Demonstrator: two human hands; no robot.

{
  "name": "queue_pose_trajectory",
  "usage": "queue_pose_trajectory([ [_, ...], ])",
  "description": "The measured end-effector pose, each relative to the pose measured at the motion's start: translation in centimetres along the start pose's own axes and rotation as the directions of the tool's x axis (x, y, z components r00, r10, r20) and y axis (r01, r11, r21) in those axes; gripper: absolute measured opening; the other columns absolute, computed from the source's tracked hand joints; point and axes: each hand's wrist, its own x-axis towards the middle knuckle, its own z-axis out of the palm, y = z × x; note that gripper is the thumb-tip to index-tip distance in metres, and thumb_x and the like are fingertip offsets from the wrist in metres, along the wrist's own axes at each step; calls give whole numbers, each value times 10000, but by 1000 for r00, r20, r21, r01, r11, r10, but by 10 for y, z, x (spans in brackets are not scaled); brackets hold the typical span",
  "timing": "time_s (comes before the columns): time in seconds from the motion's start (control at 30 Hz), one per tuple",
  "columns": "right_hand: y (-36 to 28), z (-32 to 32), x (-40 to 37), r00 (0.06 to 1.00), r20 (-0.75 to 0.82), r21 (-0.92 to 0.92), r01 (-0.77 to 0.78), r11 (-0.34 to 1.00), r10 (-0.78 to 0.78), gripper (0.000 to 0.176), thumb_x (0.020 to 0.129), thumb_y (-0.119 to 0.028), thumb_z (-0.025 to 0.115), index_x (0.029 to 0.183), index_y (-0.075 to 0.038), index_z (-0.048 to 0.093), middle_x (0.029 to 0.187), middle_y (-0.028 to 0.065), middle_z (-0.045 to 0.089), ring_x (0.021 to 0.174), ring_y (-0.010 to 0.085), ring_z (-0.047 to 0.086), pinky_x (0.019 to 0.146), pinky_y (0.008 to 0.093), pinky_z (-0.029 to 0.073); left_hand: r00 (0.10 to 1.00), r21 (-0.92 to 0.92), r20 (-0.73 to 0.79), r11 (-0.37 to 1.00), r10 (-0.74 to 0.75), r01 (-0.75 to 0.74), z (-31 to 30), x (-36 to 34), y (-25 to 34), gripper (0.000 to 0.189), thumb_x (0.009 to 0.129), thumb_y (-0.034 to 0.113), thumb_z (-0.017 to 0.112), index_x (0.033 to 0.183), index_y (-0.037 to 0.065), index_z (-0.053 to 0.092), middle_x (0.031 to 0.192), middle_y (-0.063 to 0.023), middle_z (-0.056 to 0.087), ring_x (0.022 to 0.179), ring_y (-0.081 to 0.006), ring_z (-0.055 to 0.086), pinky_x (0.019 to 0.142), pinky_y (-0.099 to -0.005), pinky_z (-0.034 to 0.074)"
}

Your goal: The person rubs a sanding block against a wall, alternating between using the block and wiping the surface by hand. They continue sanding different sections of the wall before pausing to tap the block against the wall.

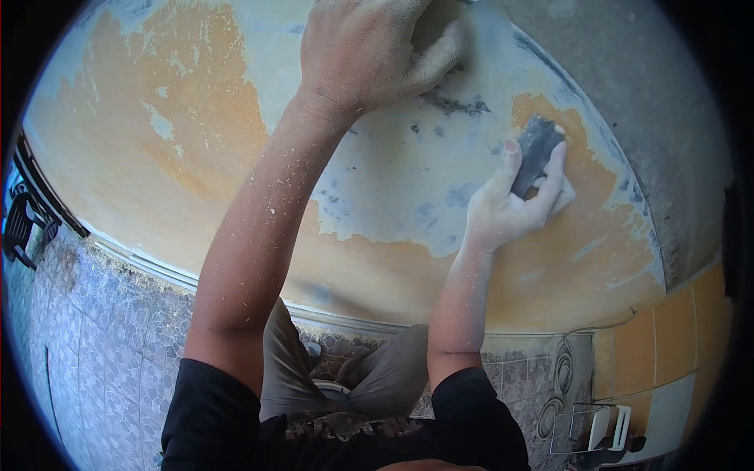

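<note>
Black sleeves, grey trousers, patterned stone floor (102, 353) below. Right hand (510, 206), dusted white, holds the sanding block (539, 147) flat against the wall (196, 118). Thumb on the block's left edge, fingers (554, 169) wrapped over its right edge, pinching it. Block is dark grey, rectangular, gritty, with its long axis tilted from lower left to upper right. Left hand (365, 51) is higher, pressed on the wall, thumb out. Its fingers are cut off by the frame, so cannot tell. Wall is curved-looking, with peeling orange paint over pale chalky filler.
</note>
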Motion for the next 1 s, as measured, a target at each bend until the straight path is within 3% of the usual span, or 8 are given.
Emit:
queue_pose_trajectory([
  [0.13, 4, -11, -60, 979, 84, -165, 196, 966, -185, 605, 944, -174, 817, 1454, 36, 570, 1134, 112, 491, 1017, 240, 532, 808, 352, 508, 998, 25, -35, 999, 47, -46, 2, -1, -3, 406, 845, 231, 711, 1185, 12, 673, 1201, -166, 663, 1205, -363, 586, 1070, -475, 469],
  [0.3, 42, -72, -258, 853, 461, 13, 268, 963, -244, 612, 820, -283, 922, 1315, -37, 658, 1149, 59, 550, 1015, 224, 500, 865, 404, 346, 1000, -1, 14, 1000, -18, 18, -2, 1, 1, 412, 847, 225, 713, 1195, 11, 669, 1211, -172, 661, 1208, -372, 583, 1070, -478, 470],
  [0.4, 23, -56, -165, 859, 419, 51, 301, 952, -294, 615, 826, -228, 914, 1339, -23, 645, 1173, 72, 542, 1022, 232, 521, 882, 415, 406, 1000, 13, 3, 1000, -8, 8, -2, 1, 2, 412, 847, 224, 713, 1196, 10, 669, 1212, -171, 661, 1211, -374, 583, 1068, -479, 471],
  [0.53, -3, -6, -5, 959, 4, 291, -271, 918, 282, 618, 889, -297, 872, 1383, -14, 632, 1163, 85, 528, 1067, 254, 532, 941, 388, 445, 1000, 8, 15, 1000, -18, 18, -6, 3, 6, 415, 846, 225, 716, 1198, 10, 669, 1215, -172, 660, 1211, -374, 584, 1068, -478, 471],
  [0.7, 1, -14, -78, 983, 143, -105, 133, 986, -117, 592, 917, -129, 832, 1437, 11, 587, 1178, 118, 491, 1076, 276, 537, 864, 385, 536, 999, 19, 39, 1000, -13, 12, -5, 1, 3, 414, 838, 217, 725, 1194, 12, 674, 1221, -174, 658, 1212, -373, 585, 1069, -482, 464],
  [0.83, 20, -57, -250, 894, 396, 54, 205, 977, -209, 578, 808, -223, 923, 1333, -128, 700, 1060, 2, 539, 1014, 229, 499, 917, 415, 337, 1000, 31, 11, 999, -8, 7, -2, -1, 4, 406, 837, 212, 724, 1187, 13, 675, 1218, -170, 657, 1205, -372, 584, 1066, -485, 462],
  [0.93, 13, -47, -178, 928, 328, 7, 183, 983, -176, 583, 811, -226, 921, 1338, -103, 704, 1069, 14, 561, 1013, 215, 507, 909, 412, 327, 999, 14, 31, 1000, 17, -17, -5, 4, 4, 393, 829, 198, 722, 1170, 8, 675, 1186, -175, 661, 1171, -383, 591, 1052, -488, 461],
  [1.0, 7, -25, -87, 992, 123, -42, 45, 998, -40, 609, 863, -125, 876, 1403, 18, 634, 1175, 103, 533, 1034, 241, 552, 860, 390, 496, 998, 46, 40, 998, 50, -52, -6, 6, 4, 382, 817, 182, 721, 1152, 3, 676, 1149, -185, 666, 1136, -398, 597, 1035, -489, 459],
])
